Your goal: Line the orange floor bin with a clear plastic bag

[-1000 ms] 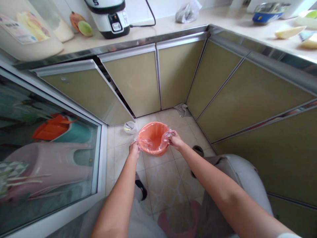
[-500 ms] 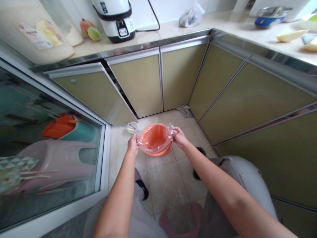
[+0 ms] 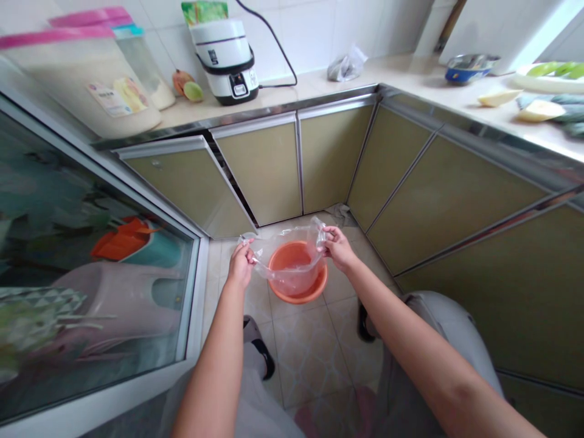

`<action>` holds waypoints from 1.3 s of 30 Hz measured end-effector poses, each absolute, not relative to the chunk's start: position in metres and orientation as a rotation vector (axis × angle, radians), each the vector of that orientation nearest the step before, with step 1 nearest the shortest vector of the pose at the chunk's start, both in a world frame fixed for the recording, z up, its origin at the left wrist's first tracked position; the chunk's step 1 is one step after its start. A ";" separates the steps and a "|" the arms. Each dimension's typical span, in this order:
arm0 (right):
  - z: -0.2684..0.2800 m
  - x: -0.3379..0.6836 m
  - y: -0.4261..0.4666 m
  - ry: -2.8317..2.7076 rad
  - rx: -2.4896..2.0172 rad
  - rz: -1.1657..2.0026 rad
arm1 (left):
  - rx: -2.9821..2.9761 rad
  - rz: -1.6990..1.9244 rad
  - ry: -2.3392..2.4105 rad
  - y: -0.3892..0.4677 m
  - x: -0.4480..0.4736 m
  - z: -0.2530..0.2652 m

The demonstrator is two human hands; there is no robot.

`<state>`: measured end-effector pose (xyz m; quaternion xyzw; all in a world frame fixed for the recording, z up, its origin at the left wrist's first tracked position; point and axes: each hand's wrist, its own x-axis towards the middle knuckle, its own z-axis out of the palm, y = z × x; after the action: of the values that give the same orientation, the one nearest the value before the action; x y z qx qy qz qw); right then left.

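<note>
A clear plastic bag point(image 3: 285, 272) is stretched between my two hands, its mouth spread wide. My left hand point(image 3: 241, 263) pinches one side of its rim, and my right hand point(image 3: 336, 248) grips the other side, where the plastic is bunched. Beneath it, an orange bucket point(image 3: 298, 298) stands on the tiled floor between my feet. The lower part of the bag hangs inside the bucket, while its rim is held above the bucket's edge.
Cabinets point(image 3: 258, 176) line the back and right. A glass door point(image 3: 91, 274) stands at left. On the counter are plastic tubs point(image 3: 86, 85), a white rice cooker point(image 3: 228, 64), a tied bag point(image 3: 347, 66) and a blue bowl point(image 3: 469, 68). A grey cloth point(image 3: 340, 214) lies in the corner.
Both hands have lifted the bag's rim up off the bucket's edge, so a gap shows between them. The view has tilted up a little, showing more of the counter.
</note>
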<state>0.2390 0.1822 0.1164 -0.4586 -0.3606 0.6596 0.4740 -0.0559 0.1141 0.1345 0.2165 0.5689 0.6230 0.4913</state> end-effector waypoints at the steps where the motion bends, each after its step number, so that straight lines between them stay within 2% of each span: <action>1: 0.126 0.242 0.179 -0.897 -1.117 1.599 | 0.545 1.524 1.363 0.111 -0.055 0.145; 5: 0.170 0.263 0.152 -0.993 -1.120 1.541 | 0.622 1.555 1.273 0.084 -0.050 0.197; 10: 0.221 0.313 0.079 -1.031 -1.184 1.587 | 0.595 1.531 1.159 0.002 -0.033 0.253; 15: 0.254 0.369 -0.020 -0.958 -1.264 1.754 | 0.575 1.443 1.203 -0.099 -0.014 0.286; 20: 0.257 0.406 -0.104 -0.888 -1.407 1.805 | 0.541 1.440 1.321 -0.161 -0.003 0.300; 27: 0.227 0.414 -0.133 -0.952 -1.537 1.806 | 0.680 1.337 1.483 -0.143 -0.013 0.260; 32: 0.180 0.392 -0.086 -1.272 -1.678 1.743 | 0.765 1.127 1.582 -0.088 -0.022 0.200; 39: 0.126 0.338 -0.005 -1.966 -1.891 1.711 | 1.020 0.650 1.893 -0.028 -0.047 0.106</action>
<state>0.3377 -0.0047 0.1257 -0.5867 -0.6101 0.5311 -0.0391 -0.0469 -0.0284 0.1058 0.4094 0.7598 0.2607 0.4326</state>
